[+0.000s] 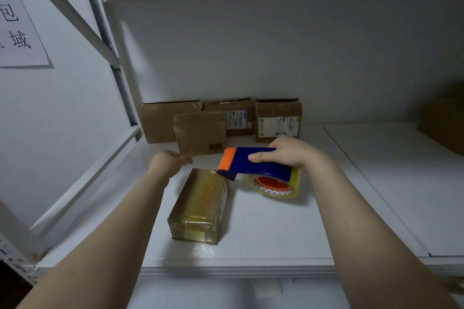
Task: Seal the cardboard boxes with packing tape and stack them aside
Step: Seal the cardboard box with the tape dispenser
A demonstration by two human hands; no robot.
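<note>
Here the left hand (167, 161) pinches a small brown cardboard box (200, 133) before a row of boxes (277, 118); the right hand (288, 155) clasps a blue-orange tape dispenser (253, 165) beside a tape-wrapped carton (200, 206) on the white shelf (276, 233).

— Where's the room around the right hand's (288, 155) grip on the tape dispenser (253, 162)?
— On its right. Open shelf (364, 183) runs well out to a dark box (444, 123). The near side is open too.
— And left of it?
— Crowded. A taped box (200, 206) lies just under the dispenser's nose, and past that the left hand (168, 160) holds a small box (200, 133) by its corner. Beyond the grip, a row of boxes (277, 120) lines the back wall.
</note>
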